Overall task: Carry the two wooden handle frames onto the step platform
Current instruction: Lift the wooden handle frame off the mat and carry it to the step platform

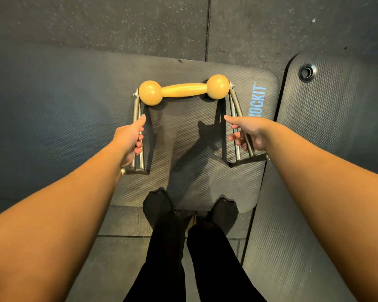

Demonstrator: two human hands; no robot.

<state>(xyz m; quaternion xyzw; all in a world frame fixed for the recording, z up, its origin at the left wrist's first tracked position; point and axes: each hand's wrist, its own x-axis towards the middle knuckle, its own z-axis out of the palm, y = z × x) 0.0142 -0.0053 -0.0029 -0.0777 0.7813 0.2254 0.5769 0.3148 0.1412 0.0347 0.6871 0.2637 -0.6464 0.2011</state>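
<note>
Both hands, left (130, 136) and right (248, 132), wrap their fingers around the metal side bars of one wooden handle frame (183, 90), its handle beyond the fingertips above a mat (74, 105); no step platform shows, carrying apparently just begun.

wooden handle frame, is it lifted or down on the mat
Cannot tell: left hand and right hand grip the wooden handle frame; shadows fall on the mat.

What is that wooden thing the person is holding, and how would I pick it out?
Look at the dark mat with blue lettering, just ahead of the feet. Above it, the left hand and right hand each grip a metal side of one frame. Its yellow wooden bar with a ball at each end is the only bright thing here.
</note>
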